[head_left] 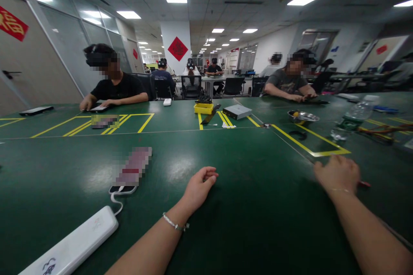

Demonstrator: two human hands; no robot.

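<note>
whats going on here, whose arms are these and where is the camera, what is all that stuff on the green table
There is no machine here. One camera sits on a person's head, looking forward and down, so the two bare arms at the bottom are that person's own. The left hand rests loosely curled on the green table and holds nothing. The right hand lies on the table too; something small and red shows beside it, too hidden to name. To the left lie a white power bank and a phone joined by a cable. Farther off are a yellow tray, a metal bowl and a water bottle. Other people sit across the table.
</note>
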